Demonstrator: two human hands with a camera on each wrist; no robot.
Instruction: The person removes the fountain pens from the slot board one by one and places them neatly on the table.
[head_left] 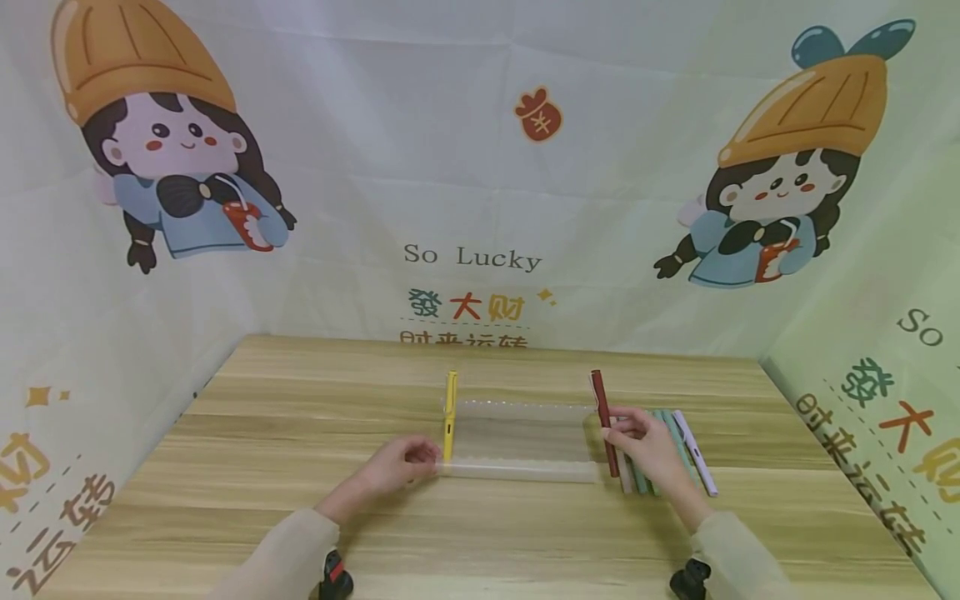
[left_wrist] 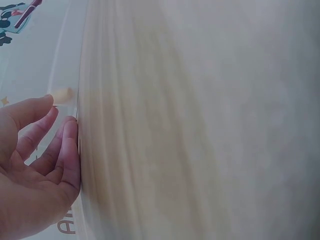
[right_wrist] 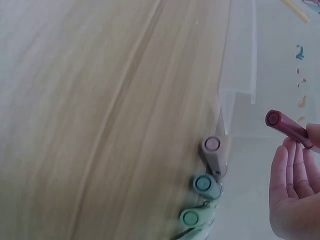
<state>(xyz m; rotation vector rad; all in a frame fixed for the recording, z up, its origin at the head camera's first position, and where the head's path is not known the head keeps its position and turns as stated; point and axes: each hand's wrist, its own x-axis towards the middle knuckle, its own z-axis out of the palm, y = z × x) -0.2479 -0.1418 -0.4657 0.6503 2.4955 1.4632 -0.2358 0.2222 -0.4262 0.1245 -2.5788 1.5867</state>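
Observation:
A clear plastic tray with scalloped edges lies on the table, a yellow pen across its left end. My left hand is at the tray's near left corner, thumb and fingertips curled at its edge; in the left wrist view the pen's pale end shows by the thumb. My right hand pinches a dark red pen between thumb and fingers by the tray's right end. In the right wrist view the red pen's end is raised, apart from the tray.
Beside the right hand lie a lilac pen, green pens and a greyish-pink pen, side by side and partly hidden by the hand. A printed cloth hangs behind the wooden table and along its sides.

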